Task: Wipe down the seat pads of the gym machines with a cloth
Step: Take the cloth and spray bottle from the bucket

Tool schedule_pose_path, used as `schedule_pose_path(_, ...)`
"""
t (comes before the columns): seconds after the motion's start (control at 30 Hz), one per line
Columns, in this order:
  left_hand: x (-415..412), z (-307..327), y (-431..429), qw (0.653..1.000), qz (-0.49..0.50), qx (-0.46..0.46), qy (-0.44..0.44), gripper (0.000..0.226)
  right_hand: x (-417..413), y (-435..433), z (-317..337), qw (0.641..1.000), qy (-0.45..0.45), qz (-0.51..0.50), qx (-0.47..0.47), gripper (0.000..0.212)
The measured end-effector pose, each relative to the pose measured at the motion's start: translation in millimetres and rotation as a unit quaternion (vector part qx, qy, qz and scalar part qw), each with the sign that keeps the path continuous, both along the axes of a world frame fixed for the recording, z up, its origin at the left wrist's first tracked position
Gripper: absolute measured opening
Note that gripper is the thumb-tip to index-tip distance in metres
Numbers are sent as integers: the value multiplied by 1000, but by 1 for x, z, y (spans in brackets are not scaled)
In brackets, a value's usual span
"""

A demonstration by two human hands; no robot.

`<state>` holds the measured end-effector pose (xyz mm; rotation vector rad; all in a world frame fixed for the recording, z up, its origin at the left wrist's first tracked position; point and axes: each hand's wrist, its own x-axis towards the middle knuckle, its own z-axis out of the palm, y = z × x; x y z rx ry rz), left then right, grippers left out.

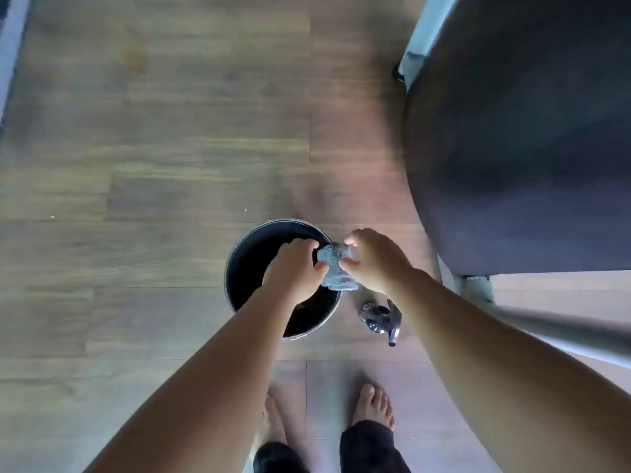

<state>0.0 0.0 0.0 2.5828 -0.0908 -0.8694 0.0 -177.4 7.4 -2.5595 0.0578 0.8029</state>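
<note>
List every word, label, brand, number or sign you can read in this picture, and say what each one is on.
None can be read.
The spray bottle on the floor: no legible label, too blurred and small to tell.
The dark bucket, the cloth held by the left hand and right hand, and the dark seat pad: no text visible.

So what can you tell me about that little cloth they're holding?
The cloth is small, pale blue-grey and looks like soft, nubbly fabric. It is bunched into a crumpled wad, not spread flat. The left hand and right hand pinch it from either side, holding it over the right rim of a dark round bucket on the wooden floor.
</note>
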Motion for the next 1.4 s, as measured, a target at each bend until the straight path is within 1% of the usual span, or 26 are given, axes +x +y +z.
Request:
schedule_pose_path(0.1,8,-26,-1,1000,-12,-11,23,40,6,4,-19,1000,11,0,18,46)
schedule_pose_path(0.2,6,-34,2,997,-1,-43,59,39,-4,10,-25,998,36,-32,31,56)
schedule_pose_path(0.27,5,-35,4,997,2,-55,57,38,-13,14,-25,997,42,-42,44,62)
schedule_pose_path(0.37,7,-40,7,998,-6,-51,42,17,-20,24,-26,997,36,-50,38,64)
schedule_pose_path(0.4,7,-38,8,998,-11,-52,40,15,-20,28,-25,997,32,-55,31,63)
schedule_pose_path(0.47,8,-36,9,997,-13,-67,46,18,-20,31,-22,997,27,-70,22,63)
schedule_pose_path(0.53,9,-32,12,996,-10,-83,42,13,-18,32,-18,997,26,-78,13,62)
schedule_pose_path(0.63,11,-20,12,994,-1,-100,37,24,-17,31,-8,996,24,-88,5,63)
schedule_pose_path(0.8,12,13,7,995,12,-98,25,29,-15,32,21,994,9,-111,23,65)
schedule_pose_path(0.93,7,61,1,996,11,-87,22,45,-19,31,63,991,-24,-121,47,63)
schedule_pose_path(1.07,-7,138,-7,996,-57,-71,20,55,-29,23,131,988,-54,-136,38,58)
schedule_pose_path(1.13,-15,182,-9,993,-80,-77,24,56,-39,16,173,987,-71,-139,32,50)
schedule_pose_path(1.23,-29,247,-11,991,-116,-66,31,51,-61,4,246,987,-92,-129,22,41)
schedule_pose_path(1.4,-59,360,-15,986,-165,-35,-1,48,-114,-15,361,978,-107,-180,24,35)
